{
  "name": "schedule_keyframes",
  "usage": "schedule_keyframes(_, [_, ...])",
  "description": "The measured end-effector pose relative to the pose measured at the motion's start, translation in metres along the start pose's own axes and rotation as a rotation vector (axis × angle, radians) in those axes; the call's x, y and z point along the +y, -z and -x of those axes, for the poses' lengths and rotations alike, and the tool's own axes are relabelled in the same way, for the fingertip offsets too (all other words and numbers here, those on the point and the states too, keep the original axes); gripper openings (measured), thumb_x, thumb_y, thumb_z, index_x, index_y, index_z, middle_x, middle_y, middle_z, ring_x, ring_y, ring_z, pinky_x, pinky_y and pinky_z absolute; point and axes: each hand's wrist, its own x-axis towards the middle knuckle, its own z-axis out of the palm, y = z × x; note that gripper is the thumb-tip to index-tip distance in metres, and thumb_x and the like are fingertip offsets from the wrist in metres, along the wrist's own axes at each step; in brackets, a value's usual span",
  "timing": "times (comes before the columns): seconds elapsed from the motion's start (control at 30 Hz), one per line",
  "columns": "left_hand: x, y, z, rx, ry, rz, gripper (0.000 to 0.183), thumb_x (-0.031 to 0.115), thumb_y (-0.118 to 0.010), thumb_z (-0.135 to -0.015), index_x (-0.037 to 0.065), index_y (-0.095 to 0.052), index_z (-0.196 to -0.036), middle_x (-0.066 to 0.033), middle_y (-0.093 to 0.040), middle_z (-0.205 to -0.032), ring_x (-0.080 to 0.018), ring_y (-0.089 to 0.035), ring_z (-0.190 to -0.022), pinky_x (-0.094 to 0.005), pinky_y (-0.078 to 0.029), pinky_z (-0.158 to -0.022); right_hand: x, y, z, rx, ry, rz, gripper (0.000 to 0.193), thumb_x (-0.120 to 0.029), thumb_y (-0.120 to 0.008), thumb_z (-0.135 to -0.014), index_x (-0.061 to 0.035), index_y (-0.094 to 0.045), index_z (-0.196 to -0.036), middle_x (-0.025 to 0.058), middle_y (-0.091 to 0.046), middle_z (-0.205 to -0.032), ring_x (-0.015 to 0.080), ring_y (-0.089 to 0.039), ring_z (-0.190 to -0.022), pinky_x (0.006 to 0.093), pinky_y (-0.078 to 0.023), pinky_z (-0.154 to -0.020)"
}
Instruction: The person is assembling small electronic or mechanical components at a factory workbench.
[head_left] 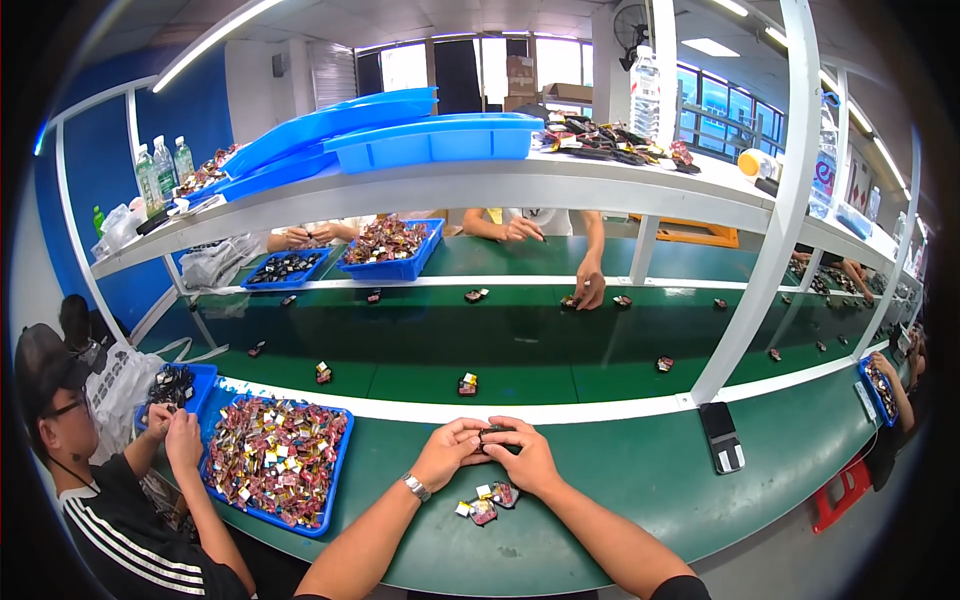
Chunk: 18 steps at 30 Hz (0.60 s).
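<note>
My left hand (447, 458) and my right hand (528, 459) meet over the green worktable (400, 560), fingers closed around a small black piece (491, 436). Much of that piece is covered by the fingers, so its exact kind cannot be told. Just below my hands, close to my right wrist, lies a little group of small parts (484, 511) with dark red, white and yellow faces. A silver watch sits on my left wrist.
Left of me a blue tray (345, 440) is heaped with similar parts; a co-worker (130, 500) sits beside it. Ahead, a dark green belt (420, 345) carries scattered parts. A white shelf post (765, 200) and a black phone-like object (722, 437) are at right.
</note>
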Motion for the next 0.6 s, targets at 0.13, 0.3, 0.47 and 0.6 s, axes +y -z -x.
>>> schedule_keyframes(0.13, [-0.002, 0.0, 0.0, 0.011, -0.005, -0.001, 0.024, 0.006, -0.053, -0.098, -0.001, -0.052, -0.121, -0.0124, -0.063, -0.114, -0.0209, -0.064, -0.106, -0.0366, -0.057, -0.094, 0.0, -0.003, 0.0, -0.01, -0.007, -0.056, 0.017, -0.014, -0.072, -0.082, -0.0126, -0.077, -0.098, 0.0073, -0.063, -0.126, 0.0272, -0.056, -0.117, 0.0383, -0.046, -0.1])
schedule_keyframes(0.3, [-0.001, -0.001, 0.003, 0.063, -0.046, -0.021, 0.023, 0.001, -0.049, -0.099, -0.002, -0.052, -0.122, -0.0156, -0.064, -0.115, -0.0208, -0.065, -0.107, -0.0339, -0.058, -0.092, -0.012, -0.001, 0.0, 0.024, 0.11, 0.084, 0.016, -0.013, -0.072, -0.081, -0.0124, -0.077, -0.096, 0.0071, -0.064, -0.124, 0.0271, -0.056, -0.116, 0.0384, -0.047, -0.099])
schedule_keyframes(0.47, [-0.002, -0.002, 0.002, 0.049, -0.032, -0.013, 0.024, 0.0, -0.048, -0.099, -0.004, -0.052, -0.122, -0.0165, -0.064, -0.117, -0.0216, -0.065, -0.107, -0.0337, -0.058, -0.092, -0.009, -0.001, 0.001, 0.051, 0.043, 0.055, 0.016, -0.013, -0.072, -0.081, -0.0136, -0.077, -0.096, 0.0065, -0.064, -0.122, 0.027, -0.055, -0.117, 0.0387, -0.046, -0.099])
schedule_keyframes(0.6, [-0.001, -0.005, 0.002, 0.051, -0.059, -0.009, 0.025, 0.003, -0.053, -0.098, -0.005, -0.052, -0.122, -0.017, -0.065, -0.114, -0.0229, -0.066, -0.106, -0.0365, -0.058, -0.093, -0.008, -0.002, 0.0, 0.035, 0.025, 0.045, 0.017, -0.012, -0.072, -0.08, -0.0129, -0.077, -0.096, 0.0061, -0.065, -0.122, 0.0271, -0.055, -0.119, 0.0384, -0.045, -0.101])
